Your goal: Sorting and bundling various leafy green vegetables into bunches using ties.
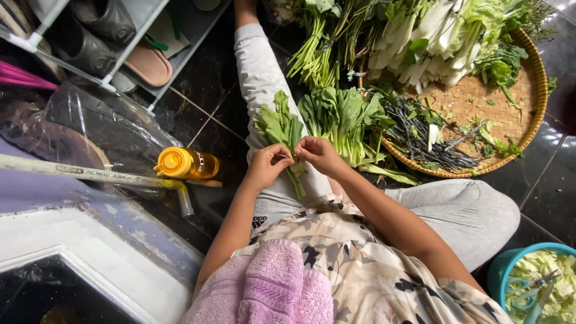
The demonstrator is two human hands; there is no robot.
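— Pink towel (270, 288) lies nearest your camera, draped over your patterned shirt; what do your hands hold beyond it?

— Your left hand (267, 167) is clenched around the stems of a leafy green bunch (282, 129), fingers curled at its lower part; your right hand (320, 155) pinches the same bunch from the other side, just touching the left hand; the bunch stands upright over your lap, leaves pointing away from you, stem end hanging down between your wrists.

— And around it?

— More leafy greens (345, 117) lie just beside the bunch, resting against your grey trouser leg (258, 66) and the edge of a round woven tray (528, 114); the tray carries pale-stalked greens (438, 42) at its far side and a pile of dark thin strips (420, 135) near its rim; a yellow bottle (186, 163) lies on the dark tiled floor (204, 96) to your left, well apart from the hands; a teal tub (501, 270) with chopped pale leaves and scissors (534, 291) sits at your right, near your knee; a shoe rack (129, 42) stands at the far left.
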